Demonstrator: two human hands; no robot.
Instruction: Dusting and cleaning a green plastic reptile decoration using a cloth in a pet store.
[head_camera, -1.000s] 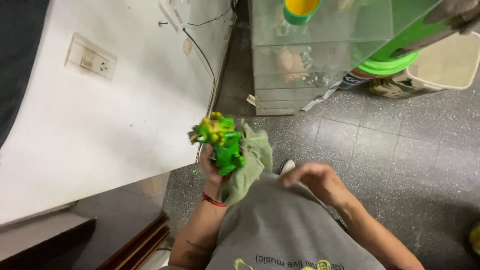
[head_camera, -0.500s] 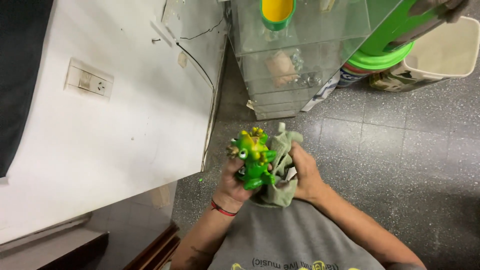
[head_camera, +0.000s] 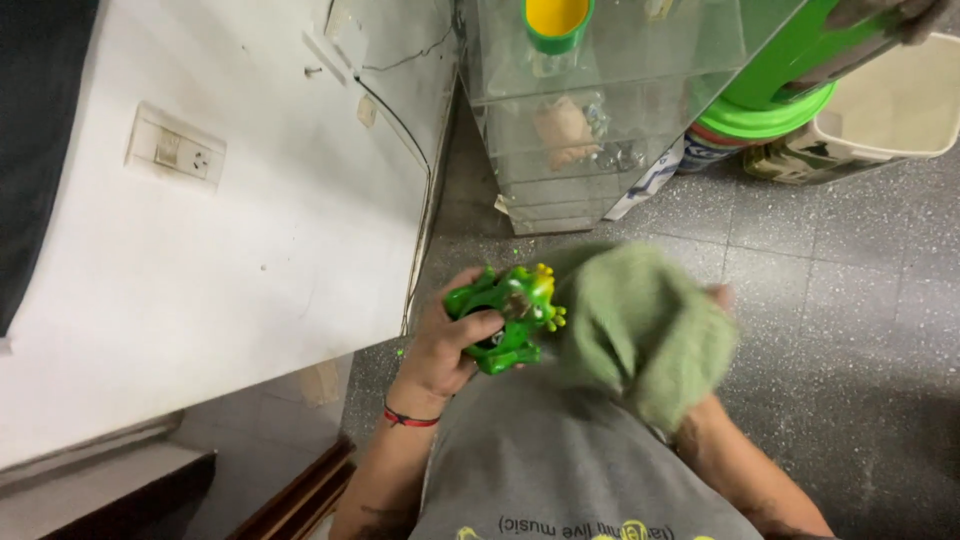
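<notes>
My left hand (head_camera: 445, 345) grips a glossy green frog figurine (head_camera: 505, 315) with yellow toes, held in front of my grey shirt. My right hand (head_camera: 712, 300) is almost wholly wrapped in a green cloth (head_camera: 645, 330), which it holds just to the right of the figurine, touching its yellow-toed side. Only a few fingertips of that hand show past the cloth's edge. A red band circles my left wrist.
A glass display case (head_camera: 600, 110) stands ahead on the speckled grey floor, with a yellow-and-green cup (head_camera: 556, 22) on it. A white wall with a socket plate (head_camera: 176, 150) is on the left. A beige bin (head_camera: 890, 105) and green round lids (head_camera: 775, 105) sit at upper right.
Both hands drifted slightly right and lower in the view. The cloth, bunched behind the figurine before, is now spread over my right hand to the figurine's right.
</notes>
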